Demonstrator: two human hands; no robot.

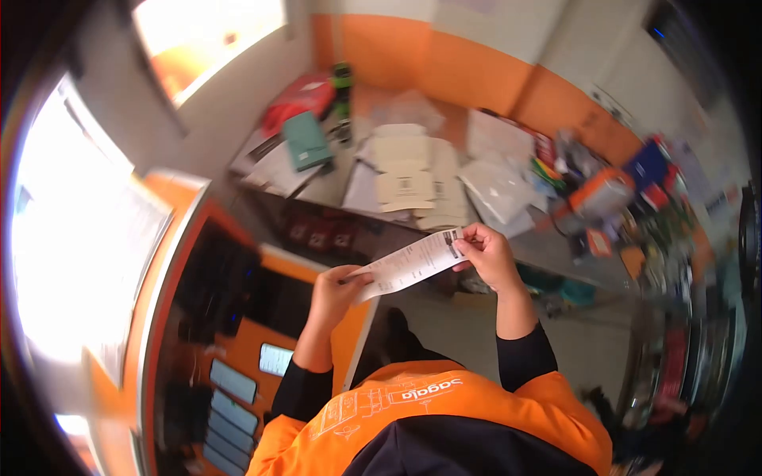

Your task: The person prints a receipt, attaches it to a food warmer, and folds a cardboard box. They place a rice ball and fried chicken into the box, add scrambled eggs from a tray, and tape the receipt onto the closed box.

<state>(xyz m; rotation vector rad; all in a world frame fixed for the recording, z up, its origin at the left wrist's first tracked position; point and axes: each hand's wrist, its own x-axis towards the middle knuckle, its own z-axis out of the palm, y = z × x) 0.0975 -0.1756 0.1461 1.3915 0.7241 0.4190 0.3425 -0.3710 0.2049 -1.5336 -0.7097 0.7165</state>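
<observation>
A long white printed paper slip (411, 263) is stretched between my two hands, in front of my orange shirt. My left hand (337, 292) pinches its left end, and a thin dark thing shows by those fingers, too small to name. At the other end my right hand (488, 255) grips the slip by thumb and fingers, near a dark printed block. The paper tilts upward to the right and hangs in the air before the counter's front edge. Beyond it, flattened cream cartons (403, 176) lie on the counter.
Along the counter (324, 190) are a teal box (306, 140), a red bag (300, 103), clear plastic bags (496, 186) and an orange-grey device (602, 194). Several phones (233, 381) rest on the orange desk (258, 337) at lower left. Crowded shelves stand at right.
</observation>
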